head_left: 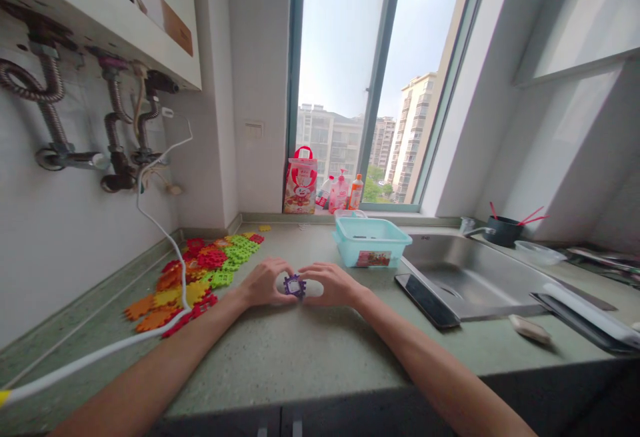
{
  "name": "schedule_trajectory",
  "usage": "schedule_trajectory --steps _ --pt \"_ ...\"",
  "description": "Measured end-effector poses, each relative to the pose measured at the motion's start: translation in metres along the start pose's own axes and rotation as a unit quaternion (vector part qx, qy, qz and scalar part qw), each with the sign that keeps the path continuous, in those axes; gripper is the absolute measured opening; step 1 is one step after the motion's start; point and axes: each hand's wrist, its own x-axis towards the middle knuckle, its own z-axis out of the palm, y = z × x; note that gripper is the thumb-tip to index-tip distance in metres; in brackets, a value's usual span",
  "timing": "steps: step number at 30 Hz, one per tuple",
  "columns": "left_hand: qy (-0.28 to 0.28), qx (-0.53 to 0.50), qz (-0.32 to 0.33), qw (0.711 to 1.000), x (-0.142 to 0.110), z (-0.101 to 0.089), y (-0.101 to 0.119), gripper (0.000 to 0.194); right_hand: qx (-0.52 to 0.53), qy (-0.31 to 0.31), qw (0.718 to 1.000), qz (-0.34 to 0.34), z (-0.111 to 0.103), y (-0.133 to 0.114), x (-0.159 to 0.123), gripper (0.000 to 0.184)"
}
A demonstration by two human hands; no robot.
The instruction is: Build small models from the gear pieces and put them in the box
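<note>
Between my two hands, just above the green-grey counter (300,363), is a small purple notched building piece (295,286) with a pale centre. My left hand (267,281) pinches its left side between thumb and fingers. On the right side, my right hand (330,283) grips it with thumb and fingertips curved round. Whether it is one piece or several joined cannot be made out. Left of my left hand lies a pile of flat notched pieces, with green pieces (235,257), red pieces (213,258) and orange pieces (156,317).
A turquoise basin (373,243) stands behind my right hand, beside the steel sink (470,270). A phone (427,300) lies at the sink's near left corner, a soap bar (530,329) further right. A white hose (95,359) crosses the pile. Bottles (340,193) line the windowsill.
</note>
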Motion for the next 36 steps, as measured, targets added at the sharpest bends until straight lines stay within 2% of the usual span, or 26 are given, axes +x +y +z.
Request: schedule_trajectory --steps 3,8,13,17,25,27,30,32,34,36 --pt "-0.003 0.003 0.004 1.0 0.0 0.001 0.0 0.045 0.018 -0.01 1.0 -0.002 0.003 -0.002 0.003 0.035" --pt "0.003 0.005 0.001 1.0 0.0 -0.001 0.001 0.045 0.003 -0.006 1.0 -0.002 0.004 -0.004 0.004 0.034" --pt "0.036 -0.025 -0.006 0.999 -0.001 -0.002 -0.001 0.044 -0.003 0.022 1.0 0.006 0.002 -0.011 0.004 0.03" --pt "0.052 -0.048 -0.019 0.997 -0.002 -0.002 -0.001 0.043 0.04 0.045 0.998 0.013 0.003 -0.014 0.005 0.035" --pt "0.042 -0.092 -0.019 0.995 -0.003 -0.001 -0.002 0.043 0.088 0.044 0.994 0.058 0.015 -0.012 0.003 0.033" --pt "0.033 -0.109 -0.02 0.993 -0.002 0.002 -0.004 0.052 0.067 0.037 0.996 0.045 0.013 -0.01 0.005 0.031" --pt "0.026 -0.125 -0.037 0.991 -0.002 0.007 -0.01 0.091 0.004 0.065 0.997 0.034 -0.003 -0.001 0.003 0.026" --pt "0.017 -0.118 -0.052 0.992 -0.003 0.01 -0.015 0.11 -0.06 0.125 0.989 0.058 -0.023 0.012 -0.004 0.023" --pt "0.003 -0.096 -0.065 0.993 -0.004 0.014 -0.019 0.109 -0.138 0.204 0.963 0.108 -0.047 0.03 -0.015 0.02" --pt "-0.007 -0.066 -0.077 0.995 -0.005 0.017 -0.024 0.096 -0.207 0.287 0.918 0.177 -0.069 0.051 -0.03 0.023"
